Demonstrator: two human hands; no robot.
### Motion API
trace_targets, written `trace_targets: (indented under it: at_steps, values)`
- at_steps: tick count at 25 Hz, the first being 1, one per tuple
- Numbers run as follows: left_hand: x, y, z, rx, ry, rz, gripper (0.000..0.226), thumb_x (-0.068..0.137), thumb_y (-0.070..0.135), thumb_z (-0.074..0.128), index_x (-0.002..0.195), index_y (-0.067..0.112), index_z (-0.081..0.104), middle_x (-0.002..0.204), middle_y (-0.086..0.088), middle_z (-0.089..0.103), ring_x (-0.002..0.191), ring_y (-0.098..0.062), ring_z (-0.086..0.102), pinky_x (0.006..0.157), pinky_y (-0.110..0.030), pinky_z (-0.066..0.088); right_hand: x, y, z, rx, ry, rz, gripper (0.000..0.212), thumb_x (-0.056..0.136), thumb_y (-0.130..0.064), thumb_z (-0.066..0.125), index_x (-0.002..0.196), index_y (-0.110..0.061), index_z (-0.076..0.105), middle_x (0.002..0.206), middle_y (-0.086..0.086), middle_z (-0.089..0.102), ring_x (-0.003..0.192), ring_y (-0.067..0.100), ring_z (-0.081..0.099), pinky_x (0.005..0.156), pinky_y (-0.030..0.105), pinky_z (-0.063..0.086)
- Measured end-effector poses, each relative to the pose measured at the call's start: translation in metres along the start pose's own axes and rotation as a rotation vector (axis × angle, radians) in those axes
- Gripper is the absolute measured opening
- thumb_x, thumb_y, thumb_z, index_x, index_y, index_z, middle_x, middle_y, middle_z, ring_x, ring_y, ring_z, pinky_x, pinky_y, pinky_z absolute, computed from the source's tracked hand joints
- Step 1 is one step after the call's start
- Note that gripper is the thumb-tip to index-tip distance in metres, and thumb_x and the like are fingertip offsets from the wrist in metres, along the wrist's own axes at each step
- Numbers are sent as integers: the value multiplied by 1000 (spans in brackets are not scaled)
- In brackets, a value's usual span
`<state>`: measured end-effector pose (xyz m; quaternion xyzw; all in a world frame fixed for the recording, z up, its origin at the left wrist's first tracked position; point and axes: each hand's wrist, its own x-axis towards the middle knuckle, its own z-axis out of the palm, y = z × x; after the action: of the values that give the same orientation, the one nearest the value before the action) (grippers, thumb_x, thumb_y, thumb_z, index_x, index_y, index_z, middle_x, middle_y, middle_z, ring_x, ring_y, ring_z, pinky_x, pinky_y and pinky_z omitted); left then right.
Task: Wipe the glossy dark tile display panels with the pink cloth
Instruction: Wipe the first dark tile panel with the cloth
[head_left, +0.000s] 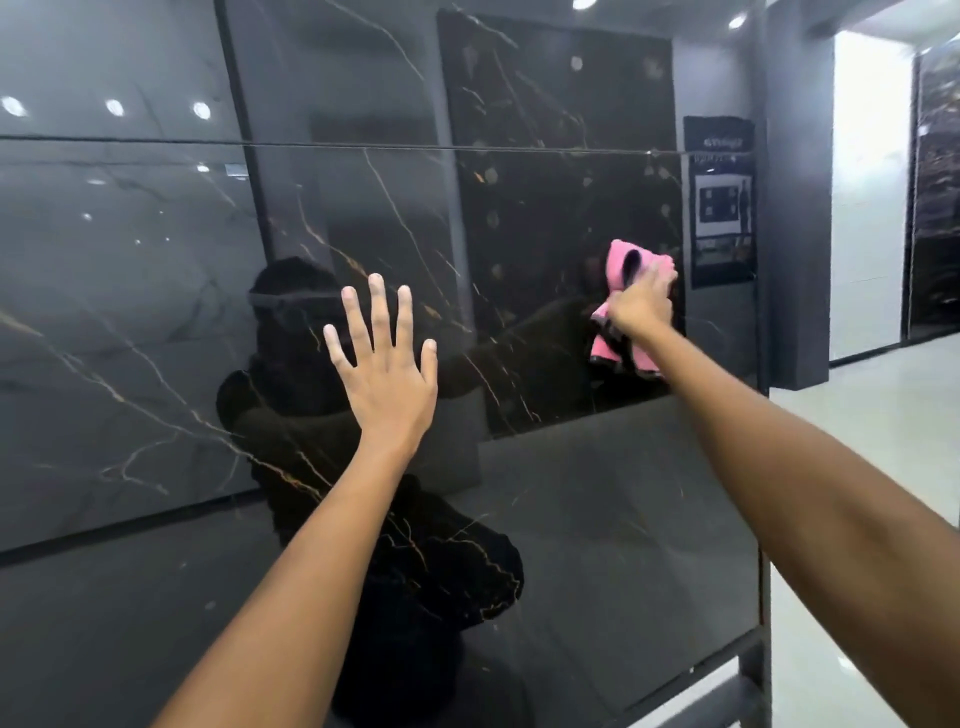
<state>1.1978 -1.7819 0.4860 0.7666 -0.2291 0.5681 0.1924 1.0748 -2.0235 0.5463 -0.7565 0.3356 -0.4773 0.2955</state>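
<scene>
A large glossy dark tile panel (156, 322) with thin gold veins fills most of the view, split by a horizontal joint near the top. My left hand (382, 369) lies flat against the panel's middle, fingers straight and spread. Far to the right, near the panel's right edge, my right hand (641, 304) grips a bunched pink cloth (618, 262) and holds it against the tile. Part of the cloth hangs below the hand. A person's dark reflection shows in the gloss under my left hand.
A dark label sheet (719, 202) sits on the panel just right of the cloth. The panel's metal frame post (763, 597) runs down the right edge. Beyond it lie a light floor (852, 441), a white wall and another dark panel (935, 208).
</scene>
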Motion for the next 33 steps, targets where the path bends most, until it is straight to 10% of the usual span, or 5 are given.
trace_targets:
  at_steps: [5, 11, 16, 22, 33]
  values:
    - [25, 7, -14, -142, 100, -62, 51, 93, 32, 40, 140, 14, 43, 153, -10, 33, 143, -31, 24, 110, -55, 21, -69, -39, 46, -278, -119, -1013, 83, 88, -10, 55, 155, -15, 6, 162, 14, -2, 146, 39, 6, 115, 46, 13]
    - [47, 29, -10, -105, 76, -49, 55, 95, 36, 30, 145, 15, 39, 159, -7, 24, 149, -31, 12, 115, -56, 11, 43, -43, -11, 149, 124, 214, 74, 89, -17, 53, 152, -8, 16, 158, 16, 15, 143, 34, 20, 114, 43, 24]
    - [39, 59, 8, -81, 121, -187, 55, 97, 32, 37, 147, 8, 35, 160, -13, 19, 149, -33, 11, 116, -55, 10, -20, -95, 36, -177, -17, -1006, 81, 79, -12, 51, 153, -13, 18, 158, 16, 14, 144, 34, 19, 112, 42, 19]
    - [53, 106, 15, -94, 110, -281, 62, 97, 30, 41, 150, 1, 26, 161, -19, 9, 149, -37, 1, 118, -54, 5, 143, 9, -56, 54, 159, -178, 76, 89, -20, 51, 152, -1, 13, 159, 19, 9, 147, 34, 9, 118, 48, 16]
    - [60, 153, 47, 26, 35, -90, 65, 98, 44, 27, 155, 15, 18, 164, -5, 6, 150, -30, -3, 118, -54, 6, 194, 35, -70, 164, 109, -557, 84, 84, -15, 64, 151, -3, 15, 157, 16, 19, 142, 34, 24, 117, 42, 22]
